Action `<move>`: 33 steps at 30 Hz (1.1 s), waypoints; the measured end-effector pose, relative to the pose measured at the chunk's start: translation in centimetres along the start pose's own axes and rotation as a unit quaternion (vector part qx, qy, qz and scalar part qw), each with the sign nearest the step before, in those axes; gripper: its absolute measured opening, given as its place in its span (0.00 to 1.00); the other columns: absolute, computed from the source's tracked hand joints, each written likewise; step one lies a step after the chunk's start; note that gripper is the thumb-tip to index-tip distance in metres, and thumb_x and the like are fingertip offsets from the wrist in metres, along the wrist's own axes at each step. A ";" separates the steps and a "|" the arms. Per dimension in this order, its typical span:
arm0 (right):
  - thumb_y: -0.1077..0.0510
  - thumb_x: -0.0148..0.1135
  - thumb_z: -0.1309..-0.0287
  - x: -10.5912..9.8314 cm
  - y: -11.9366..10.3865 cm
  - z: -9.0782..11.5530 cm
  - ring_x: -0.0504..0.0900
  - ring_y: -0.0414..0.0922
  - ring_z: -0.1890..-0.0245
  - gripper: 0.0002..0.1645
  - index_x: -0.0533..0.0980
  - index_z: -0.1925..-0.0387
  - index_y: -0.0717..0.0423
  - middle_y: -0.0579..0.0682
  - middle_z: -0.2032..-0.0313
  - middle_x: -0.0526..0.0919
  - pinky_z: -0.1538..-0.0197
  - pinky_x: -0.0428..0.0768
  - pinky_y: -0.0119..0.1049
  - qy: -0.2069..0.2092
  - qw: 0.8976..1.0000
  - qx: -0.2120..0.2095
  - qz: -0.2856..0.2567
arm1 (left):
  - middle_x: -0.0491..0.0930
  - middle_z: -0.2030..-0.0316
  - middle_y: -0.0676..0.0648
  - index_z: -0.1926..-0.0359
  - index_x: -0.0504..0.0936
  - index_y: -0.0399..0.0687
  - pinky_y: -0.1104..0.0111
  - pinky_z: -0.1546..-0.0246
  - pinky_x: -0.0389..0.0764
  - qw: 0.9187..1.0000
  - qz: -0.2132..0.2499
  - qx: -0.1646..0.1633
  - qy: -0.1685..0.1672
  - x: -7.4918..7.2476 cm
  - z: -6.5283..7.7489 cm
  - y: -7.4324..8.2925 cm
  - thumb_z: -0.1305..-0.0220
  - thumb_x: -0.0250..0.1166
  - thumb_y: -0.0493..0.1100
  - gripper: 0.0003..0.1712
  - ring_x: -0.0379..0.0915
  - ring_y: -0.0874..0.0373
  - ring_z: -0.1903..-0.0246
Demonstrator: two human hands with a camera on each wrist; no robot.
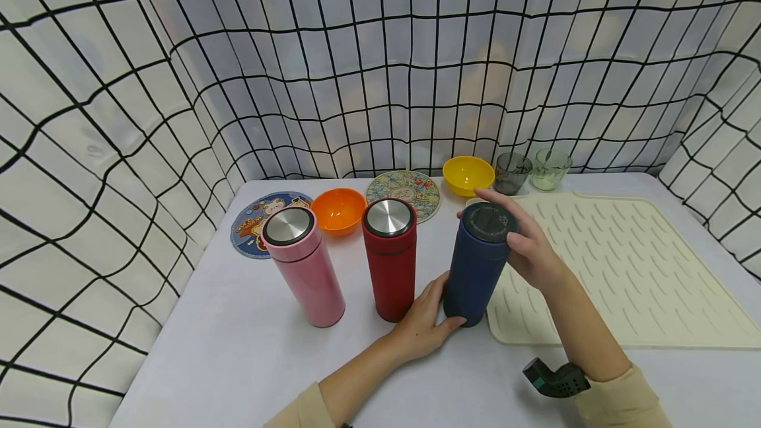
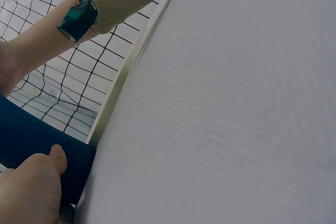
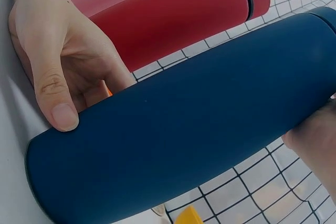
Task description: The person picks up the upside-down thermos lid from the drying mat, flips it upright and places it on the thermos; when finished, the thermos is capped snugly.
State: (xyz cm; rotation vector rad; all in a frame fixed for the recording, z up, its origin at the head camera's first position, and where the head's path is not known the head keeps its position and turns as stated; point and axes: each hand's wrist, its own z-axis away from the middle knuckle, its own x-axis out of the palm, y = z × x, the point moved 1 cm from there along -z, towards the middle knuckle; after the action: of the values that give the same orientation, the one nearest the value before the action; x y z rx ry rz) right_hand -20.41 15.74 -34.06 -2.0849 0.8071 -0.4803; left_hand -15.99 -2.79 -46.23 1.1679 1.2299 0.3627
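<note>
A dark blue vacuum flask (image 1: 477,269) stands at the left edge of a cream mat, leaning slightly in the head view. Low on its left side, my left hand (image 1: 423,325) grips the base, thumb across the front. My right hand (image 1: 531,243) holds the top by the lid, thumb on the near side and fingers reaching behind. The right wrist view shows the blue flask (image 3: 184,119) large, the left thumb pressing near its bottom. Just left of it stands a red flask (image 1: 390,263) with a steel lid, and farther left a pink flask (image 1: 308,276).
The cream ridged mat (image 1: 630,276) covers the right side of the white table (image 1: 238,362). Behind the flasks are an orange bowl (image 1: 339,211), a yellow bowl (image 1: 468,176), two glass cups (image 1: 549,169) and two round patterned mats (image 1: 410,191). Black netting (image 1: 386,65) surrounds the table.
</note>
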 end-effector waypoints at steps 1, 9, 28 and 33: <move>0.50 0.50 0.36 0.0 0.0 0.0 0.70 0.46 0.43 0.35 0.53 0.33 0.57 0.51 0.44 0.72 0.44 0.71 0.39 0.001 1.000 -0.004 0.000 | 0.55 0.34 0.49 0.31 0.46 0.51 0.60 0.39 0.61 1.000 -0.001 0.000 0.000 0.0 0.0 0.0 0.39 0.61 0.46 0.43 0.53 0.58 0.36; 0.49 0.59 0.42 -0.1 0.2 0.1 0.72 0.47 0.48 0.38 0.56 0.35 0.59 0.55 0.46 0.71 0.47 0.74 0.37 0.015 0.999 -0.035 -0.004 | 0.55 0.34 0.49 0.31 0.47 0.50 0.60 0.39 0.61 1.000 0.000 -0.002 -0.003 0.0 0.0 0.1 0.39 0.61 0.46 0.42 0.53 0.58 0.36; 0.53 0.52 0.38 0.1 0.3 0.1 0.70 0.47 0.42 0.35 0.54 0.34 0.59 0.52 0.44 0.72 0.44 0.71 0.40 0.012 1.000 -0.021 0.005 | 0.56 0.34 0.48 0.31 0.46 0.51 0.60 0.39 0.60 1.000 0.004 0.007 -0.004 -0.1 0.0 0.2 0.39 0.61 0.45 0.42 0.53 0.59 0.36; 0.53 0.52 0.38 0.3 0.3 0.0 0.69 0.48 0.42 0.35 0.54 0.34 0.61 0.54 0.43 0.72 0.43 0.71 0.40 0.008 0.999 -0.031 -0.003 | 0.56 0.34 0.47 0.32 0.46 0.50 0.60 0.38 0.59 1.000 0.007 0.015 -0.005 -0.1 -0.1 0.1 0.39 0.61 0.45 0.41 0.53 0.59 0.36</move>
State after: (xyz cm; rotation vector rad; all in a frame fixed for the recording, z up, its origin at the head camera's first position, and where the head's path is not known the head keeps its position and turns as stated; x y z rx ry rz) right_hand -20.34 15.41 -34.30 -2.1432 0.8353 -0.4807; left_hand -16.07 -2.76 -46.10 1.2037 1.2214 0.3495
